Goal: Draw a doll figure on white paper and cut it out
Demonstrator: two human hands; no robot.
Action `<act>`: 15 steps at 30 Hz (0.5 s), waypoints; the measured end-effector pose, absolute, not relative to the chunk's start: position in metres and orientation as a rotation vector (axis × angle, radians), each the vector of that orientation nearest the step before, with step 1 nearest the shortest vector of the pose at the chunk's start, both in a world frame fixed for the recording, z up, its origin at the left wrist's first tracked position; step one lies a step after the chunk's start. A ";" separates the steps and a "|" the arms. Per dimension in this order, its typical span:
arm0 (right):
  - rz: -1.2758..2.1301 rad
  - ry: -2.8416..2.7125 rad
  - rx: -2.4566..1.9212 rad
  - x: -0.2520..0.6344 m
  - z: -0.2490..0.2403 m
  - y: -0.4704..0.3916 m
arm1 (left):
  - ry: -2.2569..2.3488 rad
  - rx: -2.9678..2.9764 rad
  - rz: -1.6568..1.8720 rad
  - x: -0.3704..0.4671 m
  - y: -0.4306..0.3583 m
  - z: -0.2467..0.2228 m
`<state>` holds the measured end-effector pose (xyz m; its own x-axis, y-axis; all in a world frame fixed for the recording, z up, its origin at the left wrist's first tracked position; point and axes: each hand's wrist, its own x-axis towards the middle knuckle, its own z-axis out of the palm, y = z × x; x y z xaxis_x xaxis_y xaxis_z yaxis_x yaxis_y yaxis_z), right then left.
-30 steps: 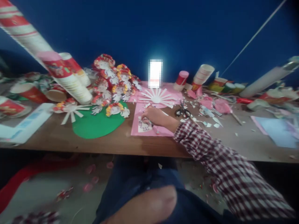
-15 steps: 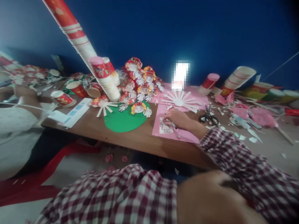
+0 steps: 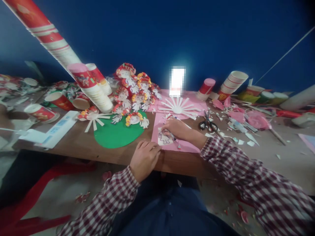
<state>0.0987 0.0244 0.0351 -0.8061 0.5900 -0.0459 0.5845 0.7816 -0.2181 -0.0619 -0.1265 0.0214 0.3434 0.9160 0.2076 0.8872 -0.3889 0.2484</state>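
My right hand (image 3: pixel 176 128) rests on a pink sheet (image 3: pixel 190 146), its fingers pinched together over a small white card (image 3: pixel 164 141) with a dark outline figure drawn on it. Something thin shows under the palm, but I cannot make out what the fingers hold. At the table's front edge lies my left hand (image 3: pixel 144 160), fingers stretched toward the sheet's near left corner and holding nothing visible. Just beyond the right hand is a fan of white paper strips (image 3: pixel 177 109). Black-handled scissors (image 3: pixel 208 124) lie to its right.
A green sheet (image 3: pixel 115 134) lies left of the pink one, below a pile of decorated paper-cup figures (image 3: pixel 125 73). A long stack of paper cups (image 3: pixel 59 49) leans at the left. More cups (image 3: pixel 233 82), pink pieces (image 3: pixel 258 119) and paper scraps are at the right.
My left hand has come up from close below the camera to the table edge beside the pink sheet. My right hand stays over the card. The view has shifted to the right.
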 end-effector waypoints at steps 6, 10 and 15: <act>0.217 -3.016 -0.882 0.098 0.032 0.028 | 1.811 2.465 0.507 -0.035 -0.115 0.017; 0.192 -3.025 -0.879 0.097 0.035 0.027 | 1.847 2.413 0.523 -0.026 -0.111 0.014; 0.186 -3.044 -0.871 0.097 0.038 0.026 | 1.895 2.389 0.535 -0.021 -0.108 0.009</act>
<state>0.0972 0.0264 0.0384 -0.8487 0.5252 -0.0613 0.5288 0.8423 -0.1042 -0.0212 -0.1077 0.0094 0.1911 0.9521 0.2387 0.9364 -0.2497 0.2467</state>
